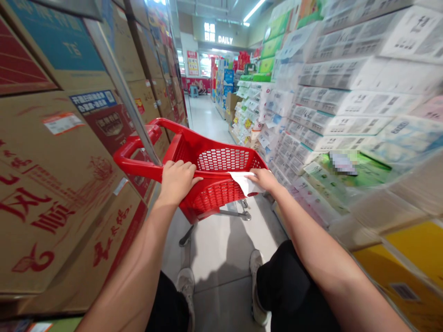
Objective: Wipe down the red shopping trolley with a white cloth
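A red plastic shopping cart stands across the aisle in front of me, its handle end to the left. My left hand is closed over the near rim of the cart, close to the handle. At the right end of the same rim, my right hand pinches a white cloth. The cloth drapes over the rim and hangs down the outside; whether it is fabric or paper I cannot tell. I see nothing inside the visible part of the basket.
Stacked cardboard boxes line the left side, with a metal post in front of them. White packaged goods are piled along the right, blurred at the edge. The pale floor runs on to shelves farther back.
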Motion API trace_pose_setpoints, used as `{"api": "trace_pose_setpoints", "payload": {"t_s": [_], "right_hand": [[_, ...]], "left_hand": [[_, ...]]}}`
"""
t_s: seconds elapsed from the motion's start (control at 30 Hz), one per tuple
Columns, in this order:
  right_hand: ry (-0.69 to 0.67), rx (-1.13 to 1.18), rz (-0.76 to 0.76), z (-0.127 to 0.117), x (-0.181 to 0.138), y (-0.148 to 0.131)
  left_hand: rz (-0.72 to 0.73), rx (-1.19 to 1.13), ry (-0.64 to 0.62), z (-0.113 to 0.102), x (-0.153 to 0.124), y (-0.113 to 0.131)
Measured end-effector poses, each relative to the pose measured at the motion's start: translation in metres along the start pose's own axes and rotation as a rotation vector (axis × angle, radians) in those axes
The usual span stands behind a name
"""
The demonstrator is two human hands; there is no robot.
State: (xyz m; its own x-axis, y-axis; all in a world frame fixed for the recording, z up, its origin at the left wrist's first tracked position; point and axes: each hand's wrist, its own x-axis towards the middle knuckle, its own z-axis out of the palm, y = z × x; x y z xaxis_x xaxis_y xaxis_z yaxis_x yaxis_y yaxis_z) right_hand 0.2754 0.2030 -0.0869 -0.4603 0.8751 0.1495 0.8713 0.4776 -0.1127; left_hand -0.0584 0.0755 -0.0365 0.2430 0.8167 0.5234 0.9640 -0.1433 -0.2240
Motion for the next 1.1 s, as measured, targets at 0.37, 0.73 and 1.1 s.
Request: {"api": "trace_pose_setpoints", "payload": {"t_s": [0.37,0.73,1.1], "right_hand": [[0.156,-0.009,-0.162,0.009,0.021,-0.117],[0.100,-0.059,-0.113,0.004,0.012,-0.095],[0.083,-0.133,0.006,0.009,-0.006,-0.014]], "left_hand": [[0.018,0.058,-0.012,0.000,0.001,0.004],[0.010,-0.002,-0.013,-0.001,-0.006,0.000],[0.011,-0.043,0.004,0.001,-0.008,-0.006]]}}
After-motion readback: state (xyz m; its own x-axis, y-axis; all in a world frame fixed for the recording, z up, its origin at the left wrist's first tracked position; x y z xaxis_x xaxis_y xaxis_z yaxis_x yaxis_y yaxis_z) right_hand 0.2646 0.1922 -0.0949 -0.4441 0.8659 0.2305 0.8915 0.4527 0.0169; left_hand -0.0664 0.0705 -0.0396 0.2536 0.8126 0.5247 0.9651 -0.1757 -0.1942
